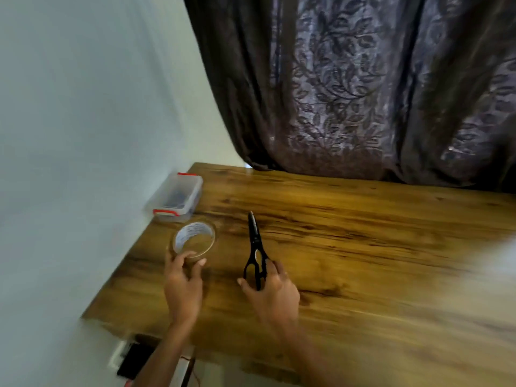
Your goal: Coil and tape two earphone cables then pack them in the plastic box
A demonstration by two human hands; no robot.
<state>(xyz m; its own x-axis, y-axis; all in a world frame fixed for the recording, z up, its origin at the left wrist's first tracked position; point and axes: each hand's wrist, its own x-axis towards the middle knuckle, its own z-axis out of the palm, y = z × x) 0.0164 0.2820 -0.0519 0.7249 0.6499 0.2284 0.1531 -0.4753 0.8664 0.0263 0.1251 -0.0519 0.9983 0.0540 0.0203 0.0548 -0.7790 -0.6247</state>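
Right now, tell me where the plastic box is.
In the head view, the box sits at the table's far left corner against the wall, just beyond the tape roll.

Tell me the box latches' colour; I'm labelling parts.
Red, on the clear plastic box; the head view shows them.

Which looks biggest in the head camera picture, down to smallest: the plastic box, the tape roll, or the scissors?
1. Scissors, the longest shape, stretching away from the right hand.
2. Plastic box and tape roll look about alike. The box sits farther from the camera, so it may really be bigger; I won't rank them.
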